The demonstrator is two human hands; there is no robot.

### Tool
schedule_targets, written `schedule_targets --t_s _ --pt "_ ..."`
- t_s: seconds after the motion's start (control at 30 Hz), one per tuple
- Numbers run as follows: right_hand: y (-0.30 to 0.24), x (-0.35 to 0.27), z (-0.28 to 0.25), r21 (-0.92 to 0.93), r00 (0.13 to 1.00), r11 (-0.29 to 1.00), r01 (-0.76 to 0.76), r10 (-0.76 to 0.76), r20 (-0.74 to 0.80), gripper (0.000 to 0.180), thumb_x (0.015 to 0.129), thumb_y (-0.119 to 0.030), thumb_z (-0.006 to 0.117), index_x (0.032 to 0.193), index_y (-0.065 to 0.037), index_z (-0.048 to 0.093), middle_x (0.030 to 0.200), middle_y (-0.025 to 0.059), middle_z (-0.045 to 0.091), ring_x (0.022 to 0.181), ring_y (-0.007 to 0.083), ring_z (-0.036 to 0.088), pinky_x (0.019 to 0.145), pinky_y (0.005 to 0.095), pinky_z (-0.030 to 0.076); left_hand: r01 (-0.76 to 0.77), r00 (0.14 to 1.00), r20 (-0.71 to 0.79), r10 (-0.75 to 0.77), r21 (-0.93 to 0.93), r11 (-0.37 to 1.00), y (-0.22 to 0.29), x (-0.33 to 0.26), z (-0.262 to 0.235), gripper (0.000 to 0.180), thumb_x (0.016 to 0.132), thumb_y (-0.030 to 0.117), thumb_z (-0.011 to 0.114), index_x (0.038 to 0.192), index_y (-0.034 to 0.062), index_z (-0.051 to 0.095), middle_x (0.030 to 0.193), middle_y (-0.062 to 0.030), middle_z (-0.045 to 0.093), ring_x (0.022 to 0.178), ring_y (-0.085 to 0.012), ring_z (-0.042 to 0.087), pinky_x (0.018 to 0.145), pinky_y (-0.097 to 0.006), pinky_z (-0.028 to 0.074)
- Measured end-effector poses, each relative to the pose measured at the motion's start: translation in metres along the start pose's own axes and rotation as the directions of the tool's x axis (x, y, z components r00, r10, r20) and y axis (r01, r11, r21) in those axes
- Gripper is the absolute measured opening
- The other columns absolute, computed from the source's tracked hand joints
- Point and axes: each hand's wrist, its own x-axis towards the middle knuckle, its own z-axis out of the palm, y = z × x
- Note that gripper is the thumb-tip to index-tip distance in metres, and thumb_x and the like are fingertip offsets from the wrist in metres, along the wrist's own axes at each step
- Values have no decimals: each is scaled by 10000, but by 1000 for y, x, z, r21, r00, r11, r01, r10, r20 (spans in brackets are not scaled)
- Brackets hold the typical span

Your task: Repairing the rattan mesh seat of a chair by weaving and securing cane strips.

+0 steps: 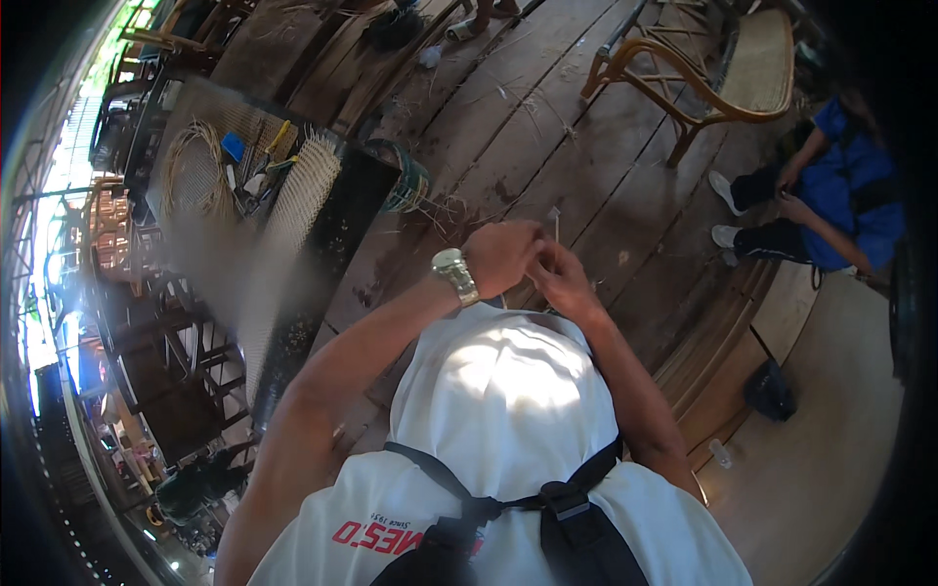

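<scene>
Both hands meet in front of the person's chest, above a plank floor (547,127). The left hand (501,256), with a metal watch (455,273) on its wrist, is curled shut, fingers pressed together against the right hand (559,276), which pinches a thin pale strip (556,225) that sticks up just above the two hands. Beyond the hands stands a cane chair (728,73); right of the chair sits a person in blue (845,200). Left of the hands lies a woven cane panel (293,210).

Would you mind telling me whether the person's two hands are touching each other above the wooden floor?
Touching. The head view shows the left hand and the right hand pressed together with no gap, pinching a thin pale strip that sticks up between them.
</scene>
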Motion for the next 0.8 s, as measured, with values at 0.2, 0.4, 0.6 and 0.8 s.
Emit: schedule_targets --t_s 0.2,0.4,0.6,0.8 --pt "36 -40 -33 -378 924 911 -161 4 -383 354 943 -270 681 1145 15 620 974 76 670 842 154 611 764 308 500 -240 964 -162 211 -182 954 -30 7 30 252 1032 247 510 1020 21 622 831 -151 667 767 -337 673 669 -431 522" --pt "29 -65 -36 -226 871 945 -238 105 -479 284 954 -228 658 1093 19 627 918 73 667 826 140 601 747 296 491 387 921 287 -262 -740 550 -9 9 56 297 931 314 741 1028 44 660 738 14 604 538 -63 516 500 -238 430" --pt "28 -58 -36 -277 933 945 -175 70 -352 184 984 -177 620 1048 -6 624 916 50 660 825 112 587 737 280 481 294 953 227 -199 -845 447 3 32 86 326 873 275 803 1063 34 694 788 -1 660 553 -42 519 482 -217 392" --pt "10 -60 -32 -277 899 960 -48 -79 -430 231 1003 -252 624 1029 -23 634 820 -3 594 754 87 536 680 270 458 184 966 -61 -250 -518 836 -7 36 58 323 854 289 721 1039 24 708 946 -105 716 902 -221 679 833 -358 520"
